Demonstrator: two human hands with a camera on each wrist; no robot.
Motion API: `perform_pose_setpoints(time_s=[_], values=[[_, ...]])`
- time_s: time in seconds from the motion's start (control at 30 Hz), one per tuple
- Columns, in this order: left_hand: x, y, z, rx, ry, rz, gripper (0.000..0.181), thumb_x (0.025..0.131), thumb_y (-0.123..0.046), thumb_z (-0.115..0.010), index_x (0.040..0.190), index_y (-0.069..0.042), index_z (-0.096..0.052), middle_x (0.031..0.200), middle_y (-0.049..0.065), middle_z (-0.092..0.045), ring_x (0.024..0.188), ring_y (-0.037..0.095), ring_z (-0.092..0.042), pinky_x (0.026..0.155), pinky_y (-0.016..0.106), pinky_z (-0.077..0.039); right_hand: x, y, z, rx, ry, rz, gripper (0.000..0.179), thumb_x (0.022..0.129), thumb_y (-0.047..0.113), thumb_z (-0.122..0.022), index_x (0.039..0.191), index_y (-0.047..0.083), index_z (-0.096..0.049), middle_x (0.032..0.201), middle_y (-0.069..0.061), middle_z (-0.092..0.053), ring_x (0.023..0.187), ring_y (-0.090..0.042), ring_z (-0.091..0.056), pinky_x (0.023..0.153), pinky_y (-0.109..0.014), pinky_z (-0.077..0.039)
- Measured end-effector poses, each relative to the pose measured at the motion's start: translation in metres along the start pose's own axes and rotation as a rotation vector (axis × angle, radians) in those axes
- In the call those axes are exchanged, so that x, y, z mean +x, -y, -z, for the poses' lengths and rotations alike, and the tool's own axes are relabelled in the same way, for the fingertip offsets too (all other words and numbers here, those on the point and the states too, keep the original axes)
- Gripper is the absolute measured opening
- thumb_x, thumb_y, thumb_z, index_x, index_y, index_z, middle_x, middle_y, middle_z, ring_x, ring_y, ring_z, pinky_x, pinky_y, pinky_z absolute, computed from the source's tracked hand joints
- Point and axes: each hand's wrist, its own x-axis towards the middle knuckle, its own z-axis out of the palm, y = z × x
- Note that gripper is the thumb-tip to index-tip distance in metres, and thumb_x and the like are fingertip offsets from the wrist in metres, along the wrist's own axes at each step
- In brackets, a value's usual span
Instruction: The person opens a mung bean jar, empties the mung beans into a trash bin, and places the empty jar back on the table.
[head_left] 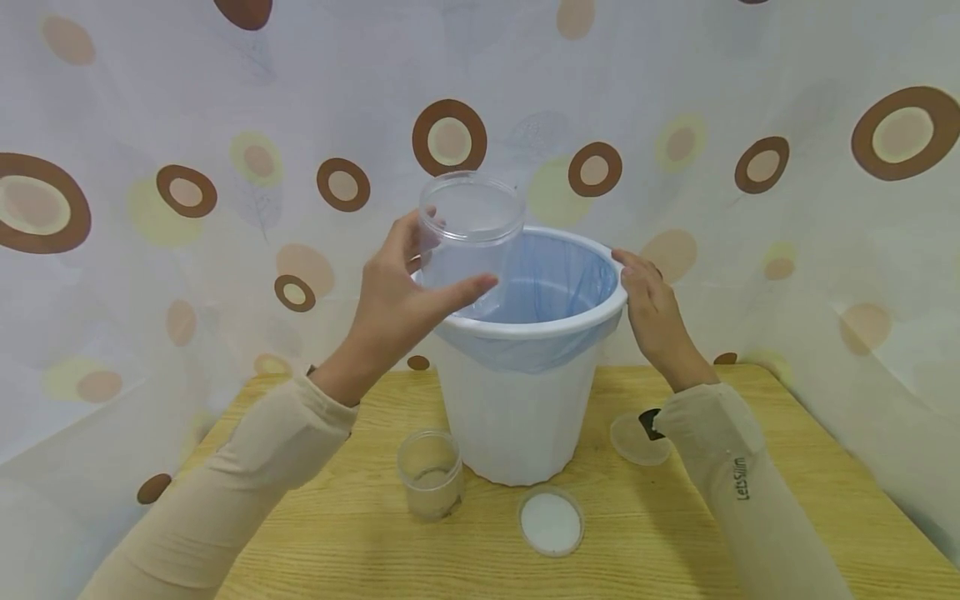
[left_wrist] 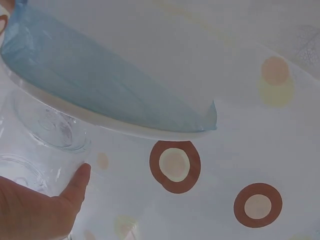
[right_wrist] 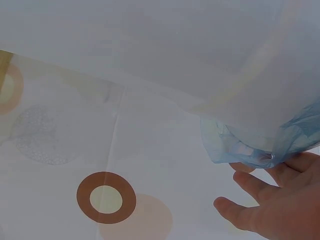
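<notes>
In the head view my left hand [head_left: 400, 293] grips a clear plastic jar [head_left: 480, 218] without a lid, thumb on the near side and fingers behind it. The jar is upright at the left rim of a white bin [head_left: 517, 408], partly over its mouth. A blue bag [head_left: 564, 279] lines the bin and folds down outside under the rim. My right hand [head_left: 660, 315] rests its fairly straight fingers against the bin's right rim. In the right wrist view those fingers [right_wrist: 257, 187] lie beside the bag's loose edge [right_wrist: 220, 145].
A second clear jar [head_left: 430, 477] stands left of the bin's base on the wooden table [head_left: 330, 525]. In front lies a round white-centred lid [head_left: 551, 522]. A clear lid [head_left: 637, 446] lies to the right, near my sleeve. A patterned sheet [head_left: 480, 50] hangs behind.
</notes>
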Motion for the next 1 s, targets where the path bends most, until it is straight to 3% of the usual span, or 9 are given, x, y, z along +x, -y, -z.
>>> perform_pose_setpoints(time_s=[0.33,0.53,0.77,1.0], values=[[-0.022,-0.012,0.004,-0.131,0.014,0.022,0.076,0.072,-0.017,-0.085,0.135,-0.005,-0.045,0.126,0.002,-0.057,0.115,0.011,-0.055,0.099,0.029,-0.044,0.000,0.002,0.000,-0.006,-0.008,0.008,0.051,0.105,0.028,-0.026,0.147,-0.001,-0.032,0.150,-0.021,-0.031,0.138,-0.037,-0.025,0.111,-0.059,-0.019],[-0.030,-0.014,0.006,-0.135,0.010,0.006,0.076,0.071,-0.012,-0.085,0.136,-0.003,-0.045,0.125,0.006,-0.058,0.116,0.014,-0.055,0.100,0.030,-0.043,-0.002,0.003,0.000,-0.014,-0.013,-0.001,0.052,0.105,0.029,-0.026,0.147,0.000,-0.032,0.150,-0.021,-0.031,0.138,-0.038,-0.026,0.111,-0.059,-0.020],[-0.039,-0.014,0.004,-0.127,0.034,0.046,0.073,0.072,-0.014,-0.084,0.134,-0.004,-0.046,0.125,0.004,-0.058,0.117,0.012,-0.054,0.101,0.031,-0.043,-0.002,0.001,0.000,-0.022,-0.008,-0.012,0.052,0.105,0.029,-0.026,0.147,0.000,-0.032,0.149,-0.021,-0.031,0.137,-0.038,-0.026,0.110,-0.059,-0.020],[-0.052,-0.018,-0.001,-0.180,0.066,0.060,0.074,0.072,-0.014,-0.084,0.135,-0.007,-0.045,0.127,0.003,-0.056,0.118,0.017,-0.052,0.102,0.032,-0.041,0.000,0.001,0.000,-0.024,-0.010,0.010,0.050,0.105,0.026,-0.026,0.147,-0.001,-0.033,0.149,-0.021,-0.032,0.137,-0.038,-0.026,0.110,-0.059,-0.021]])
